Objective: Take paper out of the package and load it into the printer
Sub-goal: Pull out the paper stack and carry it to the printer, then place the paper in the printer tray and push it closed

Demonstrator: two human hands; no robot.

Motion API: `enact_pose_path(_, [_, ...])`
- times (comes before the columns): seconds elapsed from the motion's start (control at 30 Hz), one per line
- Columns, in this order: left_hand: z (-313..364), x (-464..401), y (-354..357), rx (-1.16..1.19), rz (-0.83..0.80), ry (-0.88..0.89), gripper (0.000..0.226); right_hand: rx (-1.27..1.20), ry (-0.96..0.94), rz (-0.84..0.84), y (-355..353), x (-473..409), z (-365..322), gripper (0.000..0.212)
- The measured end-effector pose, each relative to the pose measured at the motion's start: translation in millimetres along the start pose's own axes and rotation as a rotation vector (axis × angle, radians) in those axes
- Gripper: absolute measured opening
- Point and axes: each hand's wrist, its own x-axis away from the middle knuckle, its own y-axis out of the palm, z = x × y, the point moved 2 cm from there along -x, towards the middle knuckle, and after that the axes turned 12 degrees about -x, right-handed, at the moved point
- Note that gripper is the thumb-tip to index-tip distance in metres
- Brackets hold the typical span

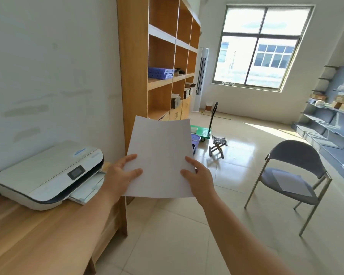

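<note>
At centre frame, I hold a thin stack of plain white paper sheets (160,155) in the air between both my hands, its far edge curling slightly upward toward 12 o'clock. My left hand (120,175) grips the stack's left edge at about 9 o'clock of the sheets, thumb on top and the other fingers hidden beneath; my right hand (199,178) pinches the right edge at about 3 o'clock, thumb and forefinger lying on the upper face. At 9 o'clock from the paper, just beside my left hand, the flat white inkjet printer with a dark trim band and small grey screen (48,173) sits on the light wooden desk (34,239), its pale paper tray (87,190) pulled out toward my left wrist; whether the tray holds sheets I cannot tell. Behind the paper, toward 12 o'clock, stands the tall wooden open-shelf bookcase (159,56), with a stack of blue-violet perforated trays (160,72) on one shelf. At 3 o'clock, well apart from my hands, the grey padded chair with metal legs (292,175) stands on the cream tiled floor (177,235), and a single white sheet (292,182) lies flat on its seat. Beyond, near 1 o'clock, a green platform trolley (203,132) and a small folding stool (217,145) stand below the large window (260,46).
</note>
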Motion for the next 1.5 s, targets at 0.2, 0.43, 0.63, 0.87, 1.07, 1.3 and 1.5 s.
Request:
enact_pose_path(0.2, [4,-50,49,-0.01,0.064,-0.043,0.048,0.015,0.006,-0.069,-27,-80,7,0.048])
enact_pose_path(0.43, [-8,-116,64,-0.038,0.185,-0.093,0.047,0.04,0.007,-0.186,-6,-178,26,0.049])
enact_pose_path(0.63, [-42,-181,40,-0.085,0.306,-0.165,0.047,0.082,0.044,-0.323,57,-257,45,0.05])
enact_pose_path(0.87, [-72,-210,1,-0.058,0.5,-0.279,0.046,0.163,0.036,-0.532,138,-318,63,0.048])
enact_pose_path(1.07, [-100,-213,-30,-0.057,0.691,-0.398,0.048,0.163,0.079,-0.763,215,-349,88,0.046])
enact_pose_path(1.3, [-119,-239,-33,-0.117,0.903,-0.509,0.048,0.158,0.159,-0.994,279,-395,116,0.045])
enact_pose_path(1.5, [-140,-243,-28,-0.069,1.07,-0.629,0.048,0.177,0.204,-1.172,321,-417,139,0.044])
